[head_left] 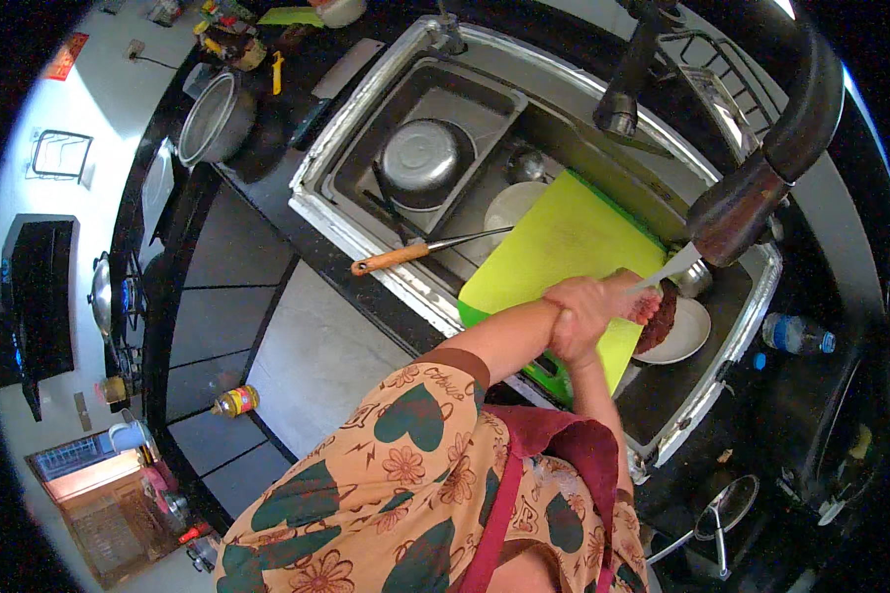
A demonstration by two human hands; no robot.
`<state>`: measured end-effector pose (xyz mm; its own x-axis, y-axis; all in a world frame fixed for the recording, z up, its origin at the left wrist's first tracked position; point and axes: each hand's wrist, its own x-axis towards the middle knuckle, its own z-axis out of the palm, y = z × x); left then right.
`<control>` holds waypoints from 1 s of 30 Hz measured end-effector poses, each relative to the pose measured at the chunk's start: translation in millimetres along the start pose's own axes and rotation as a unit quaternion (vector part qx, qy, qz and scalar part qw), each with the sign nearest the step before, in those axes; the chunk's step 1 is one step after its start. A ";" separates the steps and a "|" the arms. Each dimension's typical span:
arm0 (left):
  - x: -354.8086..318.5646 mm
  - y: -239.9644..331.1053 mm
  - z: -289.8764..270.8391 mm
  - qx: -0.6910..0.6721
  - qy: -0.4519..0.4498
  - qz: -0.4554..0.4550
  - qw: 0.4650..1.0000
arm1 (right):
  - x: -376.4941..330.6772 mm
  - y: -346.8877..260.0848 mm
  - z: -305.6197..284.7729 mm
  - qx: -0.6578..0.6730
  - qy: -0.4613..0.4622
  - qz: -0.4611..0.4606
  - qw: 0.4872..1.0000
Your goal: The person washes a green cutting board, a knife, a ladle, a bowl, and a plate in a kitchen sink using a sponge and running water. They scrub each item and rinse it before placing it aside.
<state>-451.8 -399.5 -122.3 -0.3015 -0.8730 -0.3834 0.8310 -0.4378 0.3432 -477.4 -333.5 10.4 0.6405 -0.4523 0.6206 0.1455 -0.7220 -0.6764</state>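
My left hand [640,299] is under the stream of water from the dark faucet [737,212], its fingers loosely curled with nothing seen in them. My right hand [574,311] wraps round my left wrist. Both are over the lower right part of a bright green cutting board [554,247], which lies tilted across the sink [316,198]. Beside my left fingertips, a reddish-brown thing [660,334] lies partly hidden on a white plate [694,331]. A utensil with a wooden handle [391,260] rests across the sink's near rim, its head hidden by the board.
An upturned steel pot [425,153] sits in the left basin. A ladle [526,165] and a white bowl [504,203] lie by the board. Right of the sink are a plastic bottle [799,333] and a strainer [730,506]. A large strainer bowl [218,119] stands left.
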 end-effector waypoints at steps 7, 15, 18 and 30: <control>-29.1 13.4 -23.1 -0.152 0.093 0.112 0.978 | 19.6 42.0 -4.1 -0.019 0.009 0.069 0.997; -62.4 -8.0 12.6 -0.049 0.283 0.062 0.956 | -39.5 108.2 -24.5 -0.023 0.008 0.412 0.911; -74.6 5.1 9.1 0.484 0.387 0.024 0.784 | -46.0 97.4 -36.3 -0.099 0.007 0.421 0.902; -246.3 159.9 15.4 0.800 0.232 0.279 0.478 | -3.2 30.8 31.3 -0.316 -0.163 0.275 0.894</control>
<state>-251.8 -257.7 40.3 0.2040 -0.9704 0.1291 -0.8111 -0.0937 0.5773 -451.3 -338.0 -24.8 0.6852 -0.7269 0.0457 -0.6466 -0.6360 -0.4211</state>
